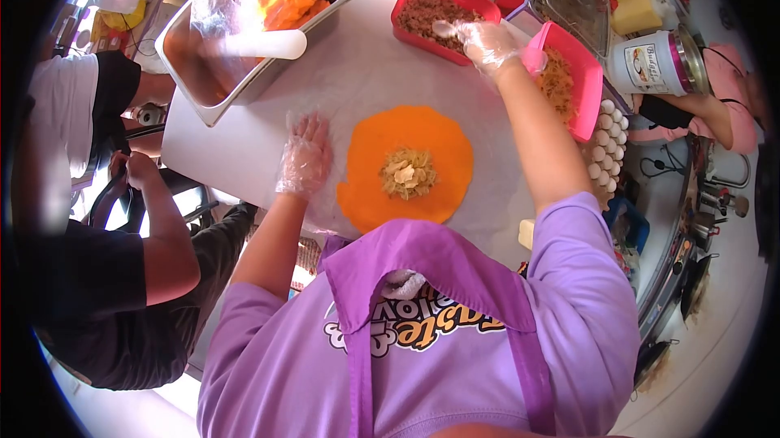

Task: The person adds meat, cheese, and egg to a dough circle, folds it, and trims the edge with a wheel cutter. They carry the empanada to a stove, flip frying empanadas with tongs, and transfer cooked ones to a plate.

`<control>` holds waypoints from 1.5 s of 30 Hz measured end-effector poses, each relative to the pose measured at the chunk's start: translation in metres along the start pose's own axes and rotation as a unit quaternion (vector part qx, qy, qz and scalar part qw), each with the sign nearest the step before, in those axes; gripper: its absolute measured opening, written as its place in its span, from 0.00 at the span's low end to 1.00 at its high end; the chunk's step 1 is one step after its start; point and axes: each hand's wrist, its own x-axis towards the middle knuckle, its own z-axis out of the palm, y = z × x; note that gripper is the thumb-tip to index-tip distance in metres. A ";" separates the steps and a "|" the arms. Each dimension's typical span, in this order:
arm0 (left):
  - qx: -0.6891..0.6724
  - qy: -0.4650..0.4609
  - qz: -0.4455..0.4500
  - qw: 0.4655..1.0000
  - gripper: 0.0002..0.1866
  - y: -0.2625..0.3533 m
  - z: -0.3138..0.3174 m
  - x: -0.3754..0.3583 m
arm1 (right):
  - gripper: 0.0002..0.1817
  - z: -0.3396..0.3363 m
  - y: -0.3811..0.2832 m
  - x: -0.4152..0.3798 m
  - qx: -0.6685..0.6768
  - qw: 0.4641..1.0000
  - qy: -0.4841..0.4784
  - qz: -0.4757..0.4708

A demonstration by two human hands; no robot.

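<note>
Red tray point(487, 1), pink tray point(587, 72) flank right hand point(487, 44).

metal tray point(213, 105) cut off at top edge, spoon point(445, 28) bowl blurred, bucket label point(647, 64) too small to read

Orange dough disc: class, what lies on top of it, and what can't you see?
A small heap of pale filling sits at the centre of the orange dough disc. The dough beneath the heap is covered, as is the sheet under the disc.

Two pink tubs point(439, 11) point(573, 76), one orange dough round point(443, 145), one steel pan point(211, 64).
</note>
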 end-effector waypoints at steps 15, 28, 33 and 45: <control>-0.034 0.009 -0.014 0.999 0.23 0.001 0.000 0.002 | 0.18 -0.001 -0.014 -0.004 -0.006 0.998 -0.028 0.052; -0.014 0.016 -0.011 1.000 0.22 0.002 0.001 0.002 | 0.22 -0.014 0.000 0.012 0.112 0.985 0.022 0.130; -0.023 0.018 -0.010 1.000 0.22 0.001 0.002 0.005 | 0.21 0.041 0.010 0.048 0.131 0.987 0.048 0.083; -0.031 0.020 -0.006 0.999 0.22 0.000 0.004 0.001 | 0.15 0.039 -0.020 0.054 0.641 0.740 0.022 0.203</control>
